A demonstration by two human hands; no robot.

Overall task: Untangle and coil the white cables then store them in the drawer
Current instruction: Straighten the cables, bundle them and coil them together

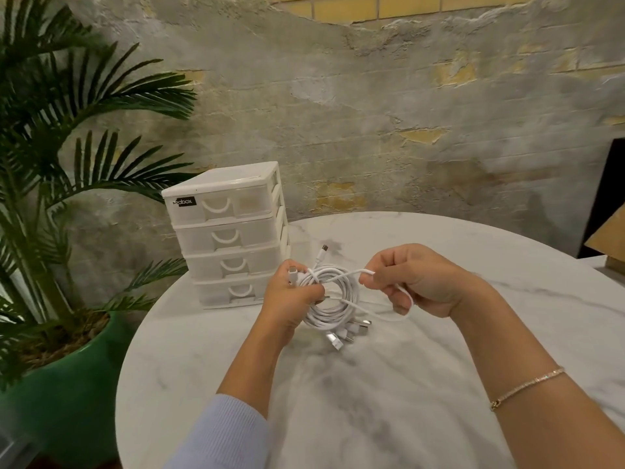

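A rough plastered wall (372, 113), grey with yellow brick showing through in patches, fills the back of the room. In front of it stands a round table (389, 384) with a smooth white marble-look top veined in grey; its near edge runs out of view. On the left a palm (67, 130) spreads dark fronds from a glossy green pot (67, 394), the pot cut off at the bottom. A dark panel (605, 194) and something brown beside it sit at the right edge, too cropped to make out.

At the table's far left stands a white plastic drawer unit (230, 238), four translucent drawers all closed, with a small black label I cannot read clearly.

Above the table, the left hand (291, 299) grips a round coil of white cables (333, 296); several plugs hang from its lower side. The right hand (416, 282) pinches one loose strand leading off the coil, fingers curled round it. A thin bracelet (527, 387) circles the right forearm, and a pale ribbed sleeve (223, 434) covers the left.
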